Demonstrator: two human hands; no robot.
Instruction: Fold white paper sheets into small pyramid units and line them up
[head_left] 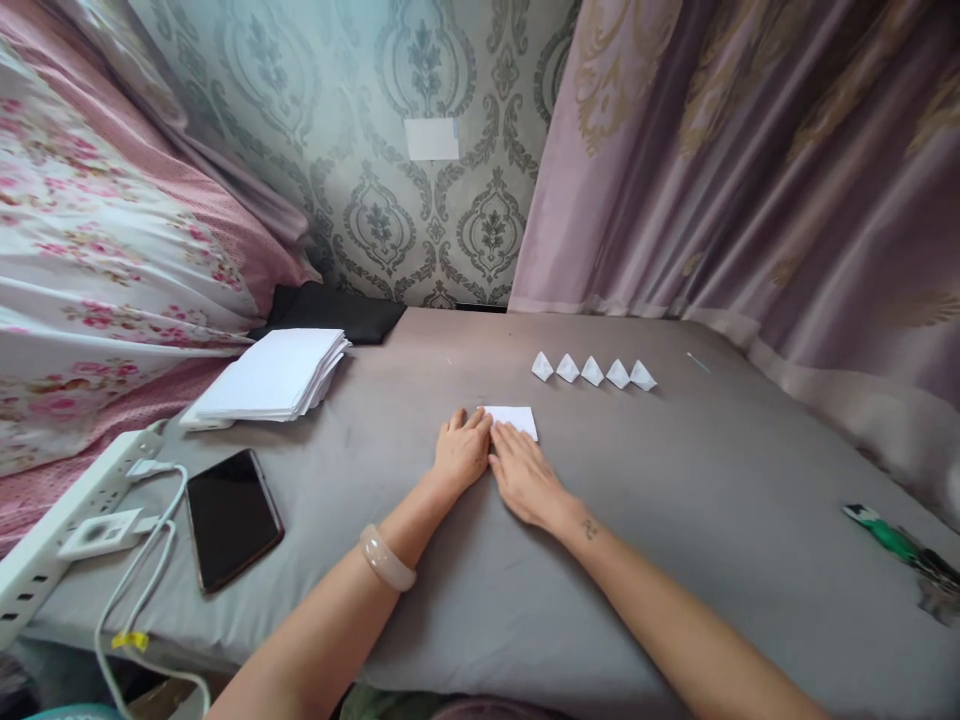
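A small white sheet of paper (517, 417) lies flat on the grey cloth in front of me, its near and left parts covered by my hands. My right hand (523, 472) rests palm down on it, fingers stretched out and close together. Right beside it, my left hand (463, 450) lies at the paper's left edge with its fingers apart and slightly bent. Both hands press down from above, and neither grips the sheet. Beyond them to the right stands a row of several small folded paper shapes (592, 371) with pointed tops.
On the left are a stack of white paper (274, 372), a smartphone (234, 520) and a white power strip (79, 525) with white cables (161, 560). A black folded item (337, 312) lies behind the stack. Keys with a green piece (889, 535) lie far right. Curtains (675, 200) hang along the right side.
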